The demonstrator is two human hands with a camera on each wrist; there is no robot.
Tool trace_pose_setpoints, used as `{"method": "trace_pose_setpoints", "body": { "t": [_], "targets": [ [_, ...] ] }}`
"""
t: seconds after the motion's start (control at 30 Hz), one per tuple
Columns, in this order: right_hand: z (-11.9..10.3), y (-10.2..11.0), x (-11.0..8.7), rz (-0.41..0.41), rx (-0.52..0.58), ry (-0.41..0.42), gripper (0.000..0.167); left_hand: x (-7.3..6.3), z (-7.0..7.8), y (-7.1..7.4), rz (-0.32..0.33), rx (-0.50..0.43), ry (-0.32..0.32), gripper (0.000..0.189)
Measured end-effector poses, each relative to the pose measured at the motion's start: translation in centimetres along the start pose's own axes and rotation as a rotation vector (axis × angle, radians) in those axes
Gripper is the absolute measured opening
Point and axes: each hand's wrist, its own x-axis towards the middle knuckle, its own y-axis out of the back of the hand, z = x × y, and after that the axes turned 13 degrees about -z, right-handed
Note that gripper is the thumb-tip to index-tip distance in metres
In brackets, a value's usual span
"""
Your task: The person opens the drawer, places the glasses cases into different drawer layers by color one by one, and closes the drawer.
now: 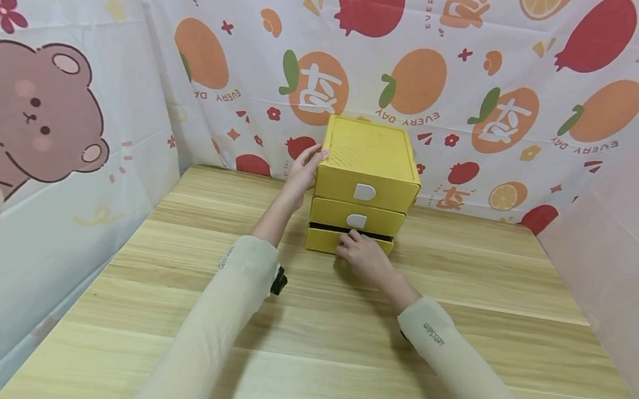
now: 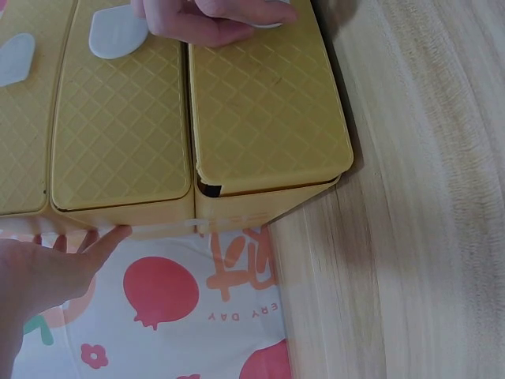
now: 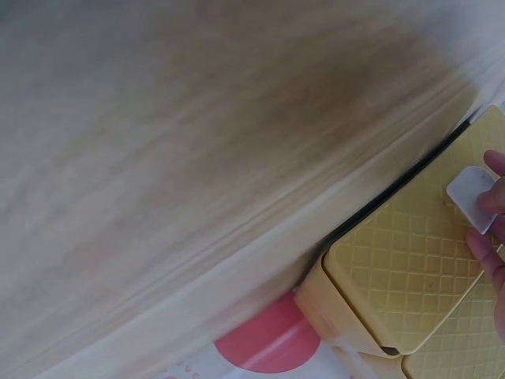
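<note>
A yellow three-drawer storage box stands on the table near the back wall. Against its left side, up by the top edge, rests my left hand; in the left wrist view its fingers lie fairly straight along the side wall. My right hand is at the front of the bottom drawer, which sits slightly out with a dark gap above it. In the right wrist view the fingers pinch that drawer's white handle. The upper two drawers look closed, each with a white handle.
The wooden table stretches in front of the box and to both sides. A fruit-print cloth hangs behind it. On the left is a cloth with a bear picture.
</note>
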Motion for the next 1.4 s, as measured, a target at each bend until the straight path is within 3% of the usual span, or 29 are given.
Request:
{"method": "trace_pose_setpoints", "body": {
  "t": [0.37, 1.03, 1.17, 1.23, 1.3, 1.4],
  "targets": [
    [0.1, 0.1, 0.5, -0.036, 0.002, -0.060, 0.012, 0.2, -0.1, 0.1, 0.013, 0.007, -0.005, 0.053],
    [-0.7, -0.3, 0.3, -0.017, -0.026, -0.136, 0.010, 0.0, 0.0, 0.1, -0.006, 0.009, -0.006, 0.053],
    [-0.8, -0.3, 0.1, 0.047, -0.004, -0.123, 0.005, -0.1, 0.2, 0.3, -0.010, 0.015, 0.002, 0.053],
    [-0.9, -0.3, -0.2, 0.097, 0.006, -0.108, 0.011, -0.1, 0.3, 0.4, -0.017, 0.017, 0.006, 0.054],
    [-0.8, 0.0, -0.6, 0.145, 0.013, -0.089, 0.017, -0.2, 0.3, 0.7, -0.042, 0.014, 0.008, 0.054],
    [-0.2, 0.9, -1.6, 0.191, 0.038, -0.030, 0.014, -0.2, 0.2, 1.8, -0.102, -0.005, 0.015, 0.053]
  ]
}}
